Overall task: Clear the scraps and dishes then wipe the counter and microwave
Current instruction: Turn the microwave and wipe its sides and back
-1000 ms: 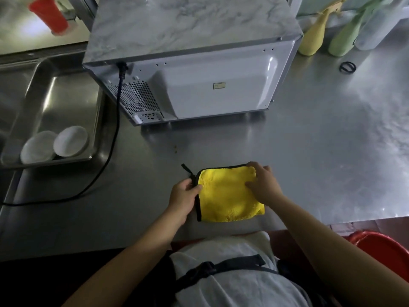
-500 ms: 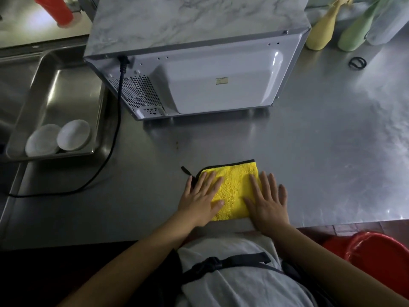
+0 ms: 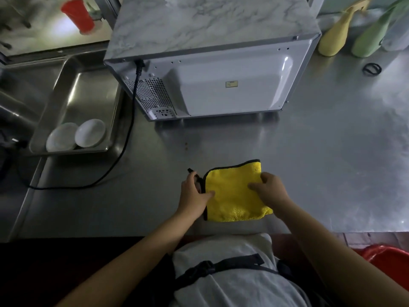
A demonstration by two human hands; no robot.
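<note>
A folded yellow cloth (image 3: 232, 196) with black trim lies on the steel counter (image 3: 321, 162), near its front edge. My left hand (image 3: 194, 193) grips the cloth's left edge by the black loop, thumb on top. My right hand (image 3: 271, 189) pinches the right side, fingers curled over the edge and thumb on the yellow surface. The white microwave (image 3: 221, 85) with a marble-patterned top stands behind the cloth, its back panel facing me. Two white dishes (image 3: 89, 132) (image 3: 60, 137) lie in a steel tray (image 3: 73, 151) at the left. A few small crumbs (image 3: 186, 145) dot the counter in front of the microwave.
The microwave's black cord (image 3: 130, 120) runs down across the counter to the left. A red cup (image 3: 77, 15) stands at the far left. A yellow bottle (image 3: 334, 36), a green bottle (image 3: 371, 38) and a black ring (image 3: 371, 68) sit at the back right. A red bin (image 3: 394, 260) sits low at the right.
Half a second ago both hands lay flat with straight fingers on the cloth. Now they have moved apart to its left and right edges and their fingers curl round them.
</note>
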